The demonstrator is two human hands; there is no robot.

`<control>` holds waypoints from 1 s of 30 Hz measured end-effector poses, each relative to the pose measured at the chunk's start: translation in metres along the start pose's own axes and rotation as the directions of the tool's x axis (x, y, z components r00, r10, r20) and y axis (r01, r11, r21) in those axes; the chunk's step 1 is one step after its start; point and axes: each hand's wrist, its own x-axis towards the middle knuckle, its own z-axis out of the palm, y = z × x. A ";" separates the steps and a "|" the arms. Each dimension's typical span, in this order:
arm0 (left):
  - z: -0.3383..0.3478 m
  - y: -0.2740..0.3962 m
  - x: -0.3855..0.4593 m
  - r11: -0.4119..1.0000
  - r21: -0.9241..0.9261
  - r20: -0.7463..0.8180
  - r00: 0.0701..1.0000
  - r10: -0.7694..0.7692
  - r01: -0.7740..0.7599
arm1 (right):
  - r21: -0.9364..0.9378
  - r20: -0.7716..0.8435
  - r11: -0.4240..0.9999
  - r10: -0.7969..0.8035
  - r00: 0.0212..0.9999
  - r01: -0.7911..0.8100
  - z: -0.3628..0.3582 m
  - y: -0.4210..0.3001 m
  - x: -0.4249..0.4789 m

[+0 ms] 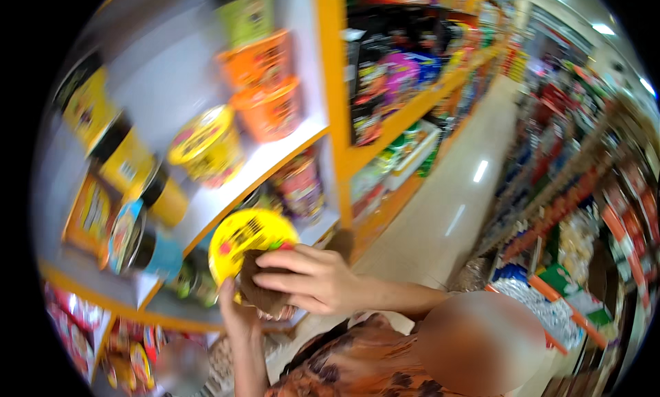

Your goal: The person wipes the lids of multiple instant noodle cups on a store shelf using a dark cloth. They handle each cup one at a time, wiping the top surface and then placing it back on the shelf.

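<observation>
My left hand [240, 312] grips a yellow instant-noodle bowl [252, 229] by its lower edge, its printed lid turned up towards me. A bunched dark brown cloth [260, 288] lies pressed against the lid under the fingers of my right hand [312, 278]. Part of the lid and most of the bowl's side are hidden by the cloth and fingers. Behind my hands, a similar yellow noodle bowl [209, 144] stands on the white shelf [263, 162]. Two stacked orange tubs [268, 108] stand beside it.
Yellow cups with black lids [121, 154] and a light blue cup [154, 250] stand at left. Bagged goods fill the orange-framed shelves [394, 82] beyond. A pale aisle floor [438, 201] runs to the back. Packed goods [546, 304] crowd the right side.
</observation>
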 end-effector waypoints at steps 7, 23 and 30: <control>0.009 0.006 -0.005 0.979 0.138 -0.156 0.973 0.169 -0.148 | -0.512 0.072 0.859 0.036 0.997 0.005 -0.003 -0.002 0.000; 0.007 0.015 -0.016 0.988 0.090 -0.121 0.984 0.134 -0.124 | -0.525 0.042 0.847 -0.075 0.996 0.086 0.008 0.008 0.014; 0.010 0.010 -0.017 0.991 0.083 -0.077 0.991 0.108 -0.102 | -0.466 0.000 0.874 -0.155 0.988 0.137 0.005 -0.004 0.034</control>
